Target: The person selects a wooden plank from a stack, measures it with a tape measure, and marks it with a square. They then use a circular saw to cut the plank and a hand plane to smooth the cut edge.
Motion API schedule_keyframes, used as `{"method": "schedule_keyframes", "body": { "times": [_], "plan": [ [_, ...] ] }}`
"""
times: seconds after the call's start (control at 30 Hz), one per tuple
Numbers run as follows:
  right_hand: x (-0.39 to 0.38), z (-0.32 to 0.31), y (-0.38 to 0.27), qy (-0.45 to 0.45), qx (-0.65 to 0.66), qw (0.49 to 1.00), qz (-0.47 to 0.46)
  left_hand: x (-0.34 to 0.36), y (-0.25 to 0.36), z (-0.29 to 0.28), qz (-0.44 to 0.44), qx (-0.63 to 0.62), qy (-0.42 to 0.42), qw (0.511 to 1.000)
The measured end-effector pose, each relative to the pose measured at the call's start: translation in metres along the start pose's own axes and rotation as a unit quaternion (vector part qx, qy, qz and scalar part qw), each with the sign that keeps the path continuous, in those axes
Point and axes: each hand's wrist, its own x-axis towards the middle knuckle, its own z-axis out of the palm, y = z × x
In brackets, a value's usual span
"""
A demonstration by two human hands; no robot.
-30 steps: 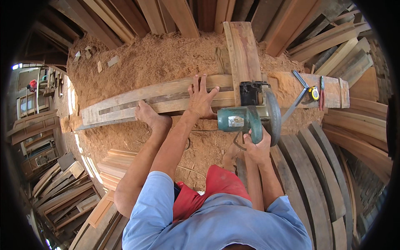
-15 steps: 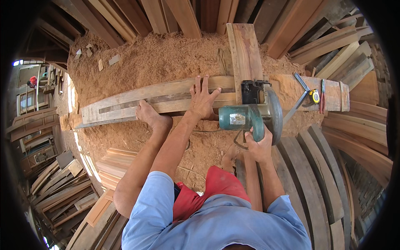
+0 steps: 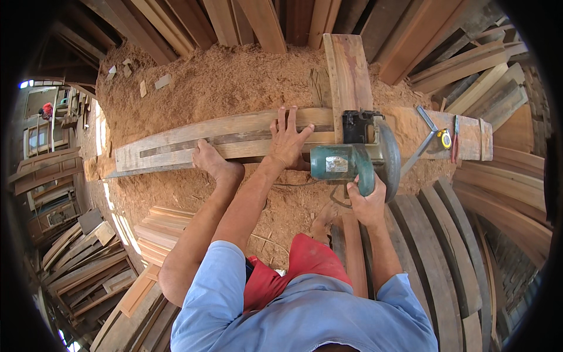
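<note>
My right hand [image 3: 368, 201] grips the rear handle of a teal circular saw [image 3: 337, 162], whose grey blade guard [image 3: 389, 158] faces right. The saw sits at the right end of long pale boards [image 3: 234, 130] lying side by side, against a wide brown plank [image 3: 350, 73] set across them. Fingers spread, my left hand [image 3: 288, 144] presses down on the boards just left of the saw. My left foot [image 3: 212, 161] rests on the same boards. The blade is hidden under the guard and saw body.
An angled metal square [image 3: 426, 138], a yellow tape measure [image 3: 444, 138] and red-handled pliers [image 3: 455, 141] lie on a board at the right. Sawdust [image 3: 199, 88] covers the ground. Curved planks [image 3: 434, 258] lie at lower right; upright timber [image 3: 258, 26] lines the far side. A cord runs beneath the saw.
The whole view has shifted very slightly. My hands, the saw and the boards keep nearly the same places relative to each other.
</note>
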Motion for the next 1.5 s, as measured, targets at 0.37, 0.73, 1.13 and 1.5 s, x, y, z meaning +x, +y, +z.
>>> {"method": "schedule_keyframes", "body": {
  "times": [0.37, 0.73, 1.13, 1.5],
  "plan": [
    [0.009, 0.002, -0.01, -0.008, 0.023, 1.0, 0.001, -0.001, 0.004, -0.014, -0.001, -0.036, -0.022, 0.999],
    [0.019, 0.003, -0.015, -0.02, 0.006, 1.0, -0.008, -0.002, -0.003, 0.001, 0.018, -0.007, 0.02, 1.0],
    [0.029, 0.003, -0.02, -0.026, 0.008, 1.0, -0.005, -0.003, 0.005, -0.022, -0.005, -0.065, -0.023, 0.998],
    [0.044, 0.005, -0.013, -0.028, 0.0, 0.999, -0.029, -0.001, 0.005, -0.023, -0.011, -0.04, -0.038, 0.998]
  ]
}}
